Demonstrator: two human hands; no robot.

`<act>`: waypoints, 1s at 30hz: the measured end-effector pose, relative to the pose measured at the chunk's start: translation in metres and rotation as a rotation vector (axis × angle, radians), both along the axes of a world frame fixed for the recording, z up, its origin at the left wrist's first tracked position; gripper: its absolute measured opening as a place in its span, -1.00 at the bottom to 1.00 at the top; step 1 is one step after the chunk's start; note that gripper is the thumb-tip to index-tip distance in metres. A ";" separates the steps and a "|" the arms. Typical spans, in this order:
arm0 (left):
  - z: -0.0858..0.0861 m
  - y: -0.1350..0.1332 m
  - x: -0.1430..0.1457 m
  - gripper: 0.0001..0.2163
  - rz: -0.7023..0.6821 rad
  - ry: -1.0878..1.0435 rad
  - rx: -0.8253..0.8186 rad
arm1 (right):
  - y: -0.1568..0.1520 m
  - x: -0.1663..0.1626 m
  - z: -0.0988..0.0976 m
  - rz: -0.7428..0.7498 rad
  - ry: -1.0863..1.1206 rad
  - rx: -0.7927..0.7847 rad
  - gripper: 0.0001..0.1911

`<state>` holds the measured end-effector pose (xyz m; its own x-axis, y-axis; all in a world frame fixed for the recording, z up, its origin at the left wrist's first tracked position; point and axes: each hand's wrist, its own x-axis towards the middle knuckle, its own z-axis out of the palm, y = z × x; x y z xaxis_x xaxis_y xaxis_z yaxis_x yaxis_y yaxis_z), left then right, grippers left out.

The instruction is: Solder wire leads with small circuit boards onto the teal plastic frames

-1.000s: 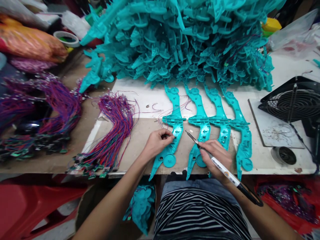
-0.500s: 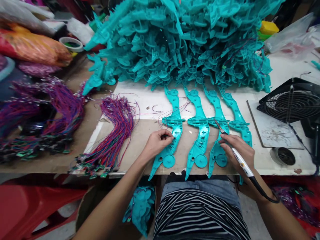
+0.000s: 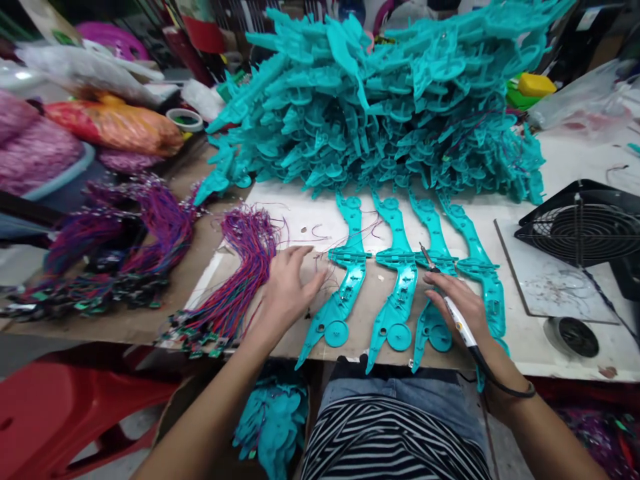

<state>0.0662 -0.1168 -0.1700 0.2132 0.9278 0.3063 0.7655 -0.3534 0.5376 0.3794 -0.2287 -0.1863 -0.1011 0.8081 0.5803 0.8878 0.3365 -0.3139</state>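
Observation:
My left hand (image 3: 293, 283) is open, fingers apart, over the table between a bundle of red, blue and purple wires (image 3: 245, 257) and the leftmost teal plastic part (image 3: 354, 277). Nothing shows between its fingers. My right hand (image 3: 463, 307) is closed around a white soldering iron (image 3: 460, 323), its metal tip pointing up and left over the third teal part (image 3: 434, 257). A second teal part (image 3: 400, 277) and a fourth teal part (image 3: 477, 257) lie in the same row. Thin loose wires rest across the upper half of the leftmost part.
A tall heap of teal parts (image 3: 380, 113) fills the back of the table. On the right stand a black fan (image 3: 580, 220), a stained board (image 3: 555, 283) and a round tin (image 3: 571, 335). More wire bundles (image 3: 155, 227) lie left, above a red stool (image 3: 75, 407).
My left hand has left the leftmost teal part, moved left toward the wire bundle and opened. My right hand has shifted slightly left with the soldering iron. The head view has tilted up.

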 end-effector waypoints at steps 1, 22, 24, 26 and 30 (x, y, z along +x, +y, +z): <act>0.002 0.008 0.012 -0.61 -0.044 0.051 0.037 | 0.004 0.000 -0.001 0.017 -0.021 -0.001 -0.75; 0.007 0.073 0.112 -0.77 0.124 0.283 -0.209 | 0.065 -0.006 -0.020 -0.038 -0.319 -0.072 -0.68; 0.010 0.067 0.107 -0.73 0.116 0.232 -0.176 | 0.063 -0.004 -0.021 -0.039 -0.342 -0.005 -0.69; 0.014 0.059 0.095 -0.66 0.123 0.176 -0.121 | 0.061 -0.001 -0.021 -0.048 -0.379 0.036 -0.69; 0.026 0.042 0.031 -0.73 0.216 0.104 -0.036 | 0.060 0.001 -0.021 -0.079 -0.415 0.070 -0.68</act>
<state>0.0976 -0.0752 -0.1443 0.0372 0.9652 0.2587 0.8731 -0.1573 0.4615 0.3803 -0.1683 -0.2068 -0.2770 0.7830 0.5569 0.9580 0.2702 0.0965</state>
